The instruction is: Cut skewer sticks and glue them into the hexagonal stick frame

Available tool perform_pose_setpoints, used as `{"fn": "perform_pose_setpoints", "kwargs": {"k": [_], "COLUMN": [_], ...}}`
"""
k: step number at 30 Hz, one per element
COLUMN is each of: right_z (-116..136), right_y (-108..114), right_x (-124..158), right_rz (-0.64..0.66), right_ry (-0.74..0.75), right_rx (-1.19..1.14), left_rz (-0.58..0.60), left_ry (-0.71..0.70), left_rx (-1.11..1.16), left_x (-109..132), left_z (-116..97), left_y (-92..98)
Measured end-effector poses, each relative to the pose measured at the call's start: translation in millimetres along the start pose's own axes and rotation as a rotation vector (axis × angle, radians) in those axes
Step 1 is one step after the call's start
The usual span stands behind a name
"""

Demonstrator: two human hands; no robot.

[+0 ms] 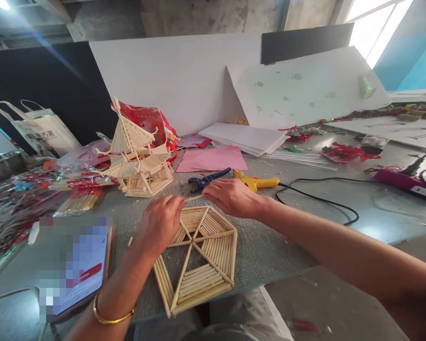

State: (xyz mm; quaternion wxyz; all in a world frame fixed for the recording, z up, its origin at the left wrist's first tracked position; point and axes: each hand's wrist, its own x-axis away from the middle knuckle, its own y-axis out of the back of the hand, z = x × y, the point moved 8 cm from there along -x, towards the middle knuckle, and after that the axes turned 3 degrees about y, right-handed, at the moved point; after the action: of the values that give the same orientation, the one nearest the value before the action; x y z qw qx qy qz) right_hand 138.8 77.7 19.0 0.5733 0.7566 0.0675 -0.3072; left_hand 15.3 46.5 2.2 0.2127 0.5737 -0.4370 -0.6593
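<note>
Between my two hands is a short thin wooden stick (pixel 193 198), held roughly level. My left hand (pixel 162 219) pinches its left end, while the fingers of my right hand (pixel 230 195) are closed on its right end. Just below lies a six-sided panel of wooden sticks (pixel 218 248), with spokes meeting at the centre. Several of its wedges are filled with rows of sticks, and gaps show on the left side. My left hand and wrist cover part of its upper left edge.
Behind my hands lie a blue-handled cutter (pixel 210 178) and a yellow glue gun (pixel 257 182) with a black cord. A stick-built pagoda model (pixel 142 163) stands back left. A tablet (pixel 81 270) lies near my left arm. Pink paper (pixel 213 159) and white boards (pixel 246 137) lie behind.
</note>
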Motion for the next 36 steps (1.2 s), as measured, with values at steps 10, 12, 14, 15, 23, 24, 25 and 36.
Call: {"fn": "perform_pose_setpoints", "kwargs": {"k": [10, 12, 14, 15, 23, 24, 25, 36], "right_z": [-6, -7, -7, -6, -5, -5, -4, 17], "right_y": [-1, 1, 3, 5, 8, 6, 5, -7], "right_x": [2, 2, 1, 1, 0, 1, 4, 21], "right_rz": [-0.013, -0.006, 0.018, 0.039, 0.231, 0.282, 0.338, 0.739], "right_ry": [-0.022, -0.011, 0.011, 0.026, 0.002, -0.009, -0.020, -0.108], "right_rx": [-0.073, -0.111, -0.168, -0.213, -0.563, -0.593, -0.624, -0.711], "left_rz": [-0.045, -0.083, -0.180, -0.241, -0.386, -0.387, -0.387, -0.279], "left_ry": [0.010, 0.015, 0.059, 0.096, 0.296, 0.299, 0.301, 0.209], "left_rx": [0.041, 0.080, 0.138, 0.162, 0.224, 0.223, 0.219, 0.174], "left_x": [-1, -1, 1, 2, 6, 6, 6, 2], "left_z": [2, 2, 5, 9, 25, 25, 26, 17], "left_y": [4.0, 8.5, 19.1, 25.7, 45.8, 45.8, 45.7, 34.9]}}
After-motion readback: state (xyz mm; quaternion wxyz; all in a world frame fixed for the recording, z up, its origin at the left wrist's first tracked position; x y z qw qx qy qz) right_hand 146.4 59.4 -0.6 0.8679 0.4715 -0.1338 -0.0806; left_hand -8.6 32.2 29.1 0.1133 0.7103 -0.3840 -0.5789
